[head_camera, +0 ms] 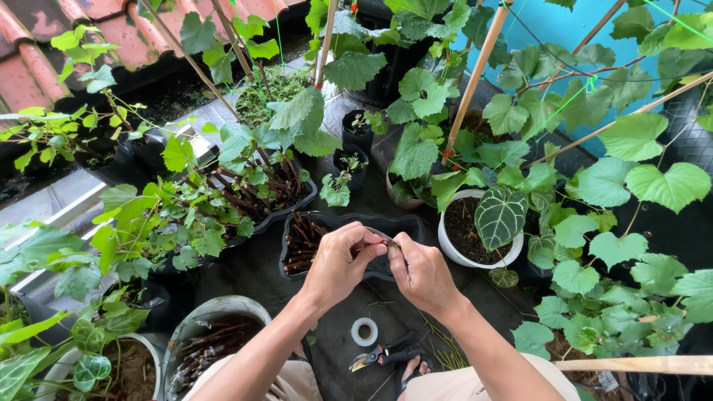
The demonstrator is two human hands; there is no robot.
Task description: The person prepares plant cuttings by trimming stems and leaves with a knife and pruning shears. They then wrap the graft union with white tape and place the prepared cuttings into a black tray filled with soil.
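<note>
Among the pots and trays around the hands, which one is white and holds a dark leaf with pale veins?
It is the round white pot just right of the right hand. The black tray behind the hands holds only brown cuttings, and the other nearby pots are dark.

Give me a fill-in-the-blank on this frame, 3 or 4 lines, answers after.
1. Both hands, the left hand and the right hand, meet on one thin ____.
2. The roll of tape on the ground is ____ in colour.
3. The pruning shears lie ____ the roll of tape, nearer the person.
4. The dark leaf with pale veins grows in a ____ pot.

Answers: cutting (twig); white; below; white
</note>
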